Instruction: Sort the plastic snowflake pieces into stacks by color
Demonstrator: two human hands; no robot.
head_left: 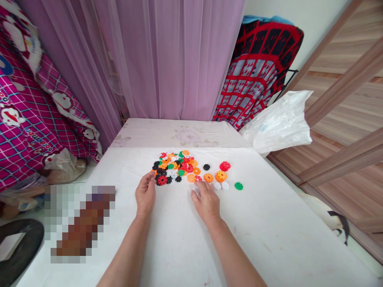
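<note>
A heap of toothed plastic discs [172, 169] in red, orange, black, green and white lies in the middle of the white-covered table. My left hand [145, 194] is at the heap's near left edge, fingers curled together beside an orange edge and a black disc; what they pinch, if anything, is hidden. Just right of the heap, my right hand [208, 201] reaches low over the cloth, thumb and fingers apart. A whitish shape shows by its fingertips, too small to tell whether it is touched. Close by are an orange disc [208, 177] and white discs [225, 185].
Right of the heap lie a black disc [206, 167], red discs [225, 166], stacked orange discs [221, 176] and a green disc [238, 186]. A white plastic bag [281, 121] stands at the table's right edge. Purple curtains [176, 59] hang behind; a blurred patch covers the left side.
</note>
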